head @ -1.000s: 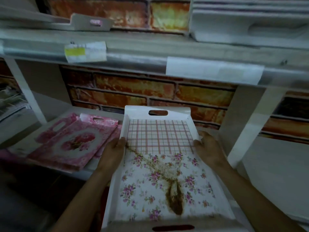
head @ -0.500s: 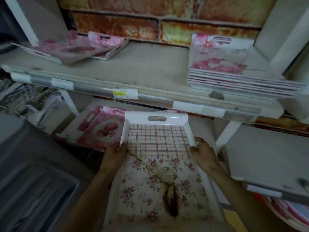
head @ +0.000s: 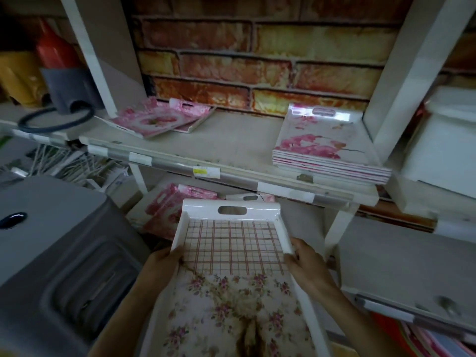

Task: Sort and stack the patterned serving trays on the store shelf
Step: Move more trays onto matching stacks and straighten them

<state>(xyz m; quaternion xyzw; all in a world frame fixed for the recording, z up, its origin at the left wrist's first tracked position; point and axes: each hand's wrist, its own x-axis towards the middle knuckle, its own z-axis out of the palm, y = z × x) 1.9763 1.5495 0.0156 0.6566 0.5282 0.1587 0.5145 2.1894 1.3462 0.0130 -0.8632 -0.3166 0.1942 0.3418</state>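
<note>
I hold a white tray (head: 233, 249) with a red check and small-flower pattern in front of me, below the middle shelf's front edge. My left hand (head: 161, 265) grips its left rim and my right hand (head: 306, 264) grips its right rim. On the middle shelf (head: 231, 143) a neat stack of pink-flower trays (head: 327, 148) lies at the right, and loose pink rose trays (head: 159, 119) lie at the left back. More pink trays (head: 170, 210) lie on the shelf below, partly hidden by the tray I hold.
A grey plastic bin (head: 59, 258) stands at the left. White shelf posts (head: 404, 81) frame the bay against a brick-pattern wall. White boxes (head: 445, 145) fill the right bay, with another shelf (head: 401, 261) lower right. A grey holder with a dark hoop (head: 67, 99) stands at the upper left.
The tray came out of the lower shelf and rose toward me. My view lifted, so the middle shelf with its stacks now shows fully. Both hands kept their grip.
</note>
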